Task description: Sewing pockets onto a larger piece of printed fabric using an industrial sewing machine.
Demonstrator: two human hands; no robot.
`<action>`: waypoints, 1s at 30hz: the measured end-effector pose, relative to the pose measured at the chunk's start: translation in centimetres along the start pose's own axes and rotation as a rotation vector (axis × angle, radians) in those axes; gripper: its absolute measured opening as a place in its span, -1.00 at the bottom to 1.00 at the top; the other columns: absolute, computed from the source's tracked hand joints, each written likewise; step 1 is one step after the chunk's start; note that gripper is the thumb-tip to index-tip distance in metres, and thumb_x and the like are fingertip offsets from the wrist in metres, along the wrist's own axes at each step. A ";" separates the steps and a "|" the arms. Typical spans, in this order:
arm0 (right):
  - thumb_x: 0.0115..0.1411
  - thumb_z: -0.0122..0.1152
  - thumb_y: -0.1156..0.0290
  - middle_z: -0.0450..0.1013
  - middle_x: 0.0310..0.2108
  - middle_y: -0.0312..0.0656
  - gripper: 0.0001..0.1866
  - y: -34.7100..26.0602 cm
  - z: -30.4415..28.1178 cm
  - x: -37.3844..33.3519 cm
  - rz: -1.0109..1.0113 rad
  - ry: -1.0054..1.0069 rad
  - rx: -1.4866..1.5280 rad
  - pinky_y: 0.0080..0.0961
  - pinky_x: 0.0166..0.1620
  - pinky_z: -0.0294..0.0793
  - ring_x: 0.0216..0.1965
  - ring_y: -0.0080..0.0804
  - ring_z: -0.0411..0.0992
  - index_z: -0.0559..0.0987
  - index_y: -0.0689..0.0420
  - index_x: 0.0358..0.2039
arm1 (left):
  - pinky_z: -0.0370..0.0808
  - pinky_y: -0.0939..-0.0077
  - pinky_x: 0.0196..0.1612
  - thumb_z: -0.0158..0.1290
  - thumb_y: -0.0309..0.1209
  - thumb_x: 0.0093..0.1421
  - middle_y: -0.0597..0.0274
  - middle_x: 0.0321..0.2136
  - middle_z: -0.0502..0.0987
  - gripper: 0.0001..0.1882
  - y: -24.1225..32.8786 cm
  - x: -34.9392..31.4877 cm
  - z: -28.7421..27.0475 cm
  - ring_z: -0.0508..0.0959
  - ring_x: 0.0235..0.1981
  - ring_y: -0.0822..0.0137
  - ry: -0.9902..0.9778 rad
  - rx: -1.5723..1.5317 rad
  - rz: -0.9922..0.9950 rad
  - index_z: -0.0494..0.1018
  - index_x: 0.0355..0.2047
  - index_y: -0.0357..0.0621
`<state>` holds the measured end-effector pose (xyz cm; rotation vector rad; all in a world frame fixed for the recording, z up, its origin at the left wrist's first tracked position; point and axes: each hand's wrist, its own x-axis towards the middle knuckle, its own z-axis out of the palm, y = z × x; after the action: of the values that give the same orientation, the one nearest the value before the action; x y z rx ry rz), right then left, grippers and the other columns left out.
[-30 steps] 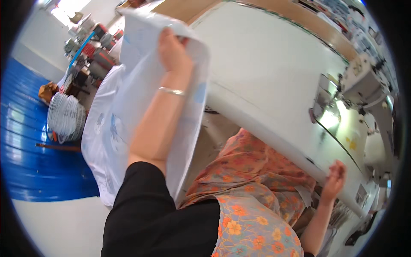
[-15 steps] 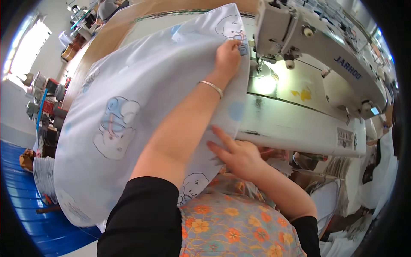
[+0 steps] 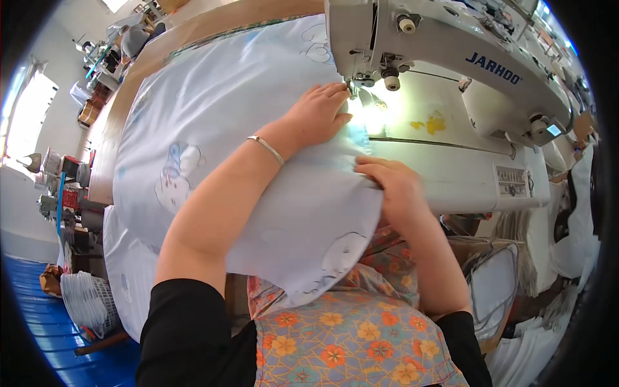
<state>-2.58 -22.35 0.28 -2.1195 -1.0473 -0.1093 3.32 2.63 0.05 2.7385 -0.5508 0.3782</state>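
"Cloth (image 3: 303, 206): is it held?"

"Left hand (image 3: 317, 115) lies flat on it, fingers out, gripping nothing. Right hand (image 3: 396, 186) curls at its edge; can't tell if it pinches."

"What could go wrong?"

"Left fingertips (image 3: 340, 89) are near the foot (image 3: 352, 91) of the sewing machine (image 3: 425, 39): maybe ouch! Cloth hanging off the table (image 3: 445, 174) could tug it crooked."

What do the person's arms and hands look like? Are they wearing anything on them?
Both arms have black sleeves that end near the elbows, leaving the forearms bare. The left hand has no glove, and a thin, silvery bangle circles that wrist. The right hand is gloveless too, with no bangle showing.
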 end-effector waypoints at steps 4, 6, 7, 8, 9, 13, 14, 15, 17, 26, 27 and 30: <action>0.08 0.23 0.51 0.56 0.00 0.03 -0.72 1.5 -4.7 -3.7 0.179 0.006 0.196 -0.34 0.09 0.48 0.01 -0.08 0.54 0.65 0.24 -0.16 | 0.18 0.20 0.37 0.06 -0.32 0.26 -0.08 0.26 0.33 -0.48 -0.4 -2.8 -3.4 0.27 0.31 -0.02 -0.153 -0.045 0.021 0.36 0.18 -0.32; 0.09 0.23 0.52 0.57 -0.01 0.03 -0.76 2.4 -7.3 -6.3 0.237 0.029 0.172 -0.34 0.08 0.47 0.01 -0.11 0.54 0.66 0.26 -0.21 | 0.20 0.18 0.34 0.05 -0.28 0.25 -0.11 0.24 0.35 -0.52 -3.3 -6.8 -5.2 0.30 0.28 -0.04 -0.082 0.056 -0.197 0.42 0.10 -0.32; 0.10 0.23 0.51 0.57 -0.02 0.03 -0.77 2.7 -8.2 -7.7 0.262 0.033 0.141 -0.35 0.09 0.47 0.01 -0.12 0.54 0.66 0.26 -0.22 | 0.21 0.17 0.34 0.06 -0.27 0.24 -0.11 0.24 0.35 -0.52 -5.7 -9.7 -6.3 0.31 0.28 -0.06 -0.034 0.137 -0.300 0.43 0.10 -0.30; 0.10 0.24 0.51 0.57 -0.02 0.04 -0.78 2.8 -9.2 -9.0 0.284 0.041 0.103 -0.36 0.09 0.46 0.01 -0.13 0.54 0.66 0.27 -0.23 | 0.22 0.15 0.33 0.07 -0.26 0.24 -0.12 0.24 0.35 -0.52 -8.2 -12.8 -7.6 0.31 0.27 -0.08 0.022 0.217 -0.399 0.44 0.10 -0.28; 0.10 0.24 0.51 0.57 -0.02 0.04 -0.78 3.0 -10.0 -10.5 0.278 0.047 0.094 -0.36 0.09 0.46 0.01 -0.13 0.54 0.66 0.27 -0.23 | 0.23 0.14 0.34 0.07 -0.25 0.24 -0.13 0.23 0.36 -0.53 -10.4 -15.8 -8.9 0.32 0.26 -0.09 0.099 0.230 -0.544 0.45 0.10 -0.26; 0.11 0.23 0.51 0.55 0.00 0.07 -0.79 3.5 -11.0 -13.9 0.325 0.138 0.072 -0.35 0.09 0.45 0.02 -0.09 0.54 0.65 0.26 -0.23 | 0.31 0.09 0.25 0.09 -0.05 0.23 -0.14 0.15 0.44 -0.40 -15.9 -29.0 -15.2 0.38 0.23 -0.06 0.176 0.601 -1.127 0.42 0.15 -0.20; 0.11 0.23 0.51 0.54 0.02 0.09 -0.79 3.5 -11.0 -14.2 0.343 0.166 0.090 -0.35 0.09 0.44 0.03 -0.07 0.53 0.65 0.26 -0.22 | 0.34 0.07 0.22 0.09 -0.01 0.22 -0.15 0.13 0.46 -0.37 -16.9 -32.2 -16.3 0.40 0.21 -0.08 0.223 0.555 -1.267 0.42 0.15 -0.20; 0.11 0.23 0.51 0.54 0.02 0.09 -0.79 3.6 -10.9 -14.7 0.349 0.168 0.075 -0.35 0.09 0.44 0.03 -0.07 0.53 0.65 0.26 -0.22 | 0.34 0.07 0.22 0.09 -0.01 0.22 -0.15 0.13 0.46 -0.37 -15.9 -31.8 -16.1 0.40 0.21 -0.08 0.222 0.540 -1.261 0.42 0.15 -0.20; 0.11 0.20 0.52 0.53 0.04 0.11 -0.78 4.0 -10.7 -15.1 0.326 0.192 0.093 -0.33 0.10 0.43 0.03 -0.06 0.52 0.65 0.25 -0.22 | 0.38 0.06 0.18 0.16 -0.05 0.19 -0.17 0.10 0.47 -0.36 -13.5 -31.4 -17.5 0.44 0.16 -0.11 0.084 0.525 -1.435 0.40 0.15 -0.23; 0.11 0.18 0.53 0.53 0.03 0.13 -0.79 4.4 -10.8 -13.7 0.381 0.248 0.056 -0.31 0.09 0.44 0.03 -0.09 0.52 0.62 0.29 -0.24 | 0.45 0.25 0.13 0.25 -0.30 0.07 -0.16 -0.01 0.57 -0.42 -22.1 -28.3 -16.2 0.56 0.05 -0.04 0.251 0.209 -1.049 0.44 0.09 -0.29; 0.11 0.18 0.53 0.53 0.03 0.13 -0.79 4.6 -10.7 -13.7 0.378 0.249 0.054 -0.31 0.09 0.44 0.03 -0.09 0.52 0.62 0.29 -0.24 | 0.45 0.25 0.13 0.25 -0.30 0.07 -0.16 -0.01 0.57 -0.42 -22.7 -27.7 -16.2 0.56 0.05 -0.04 0.254 0.207 -1.049 0.44 0.09 -0.29; 0.11 0.19 0.52 0.53 0.02 0.15 -0.80 5.2 -10.4 -13.9 0.369 0.265 0.009 -0.30 0.08 0.45 0.02 -0.08 0.53 0.62 0.29 -0.25 | 0.45 0.25 0.13 0.25 -0.31 0.06 -0.17 -0.02 0.57 -0.42 -23.7 -26.5 -16.0 0.55 0.06 -0.03 0.248 0.174 -1.063 0.45 0.08 -0.29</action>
<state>-5.58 -40.22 -0.72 -2.1812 -0.4939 -0.1985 -13.59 37.77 0.21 2.6227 1.0061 0.4617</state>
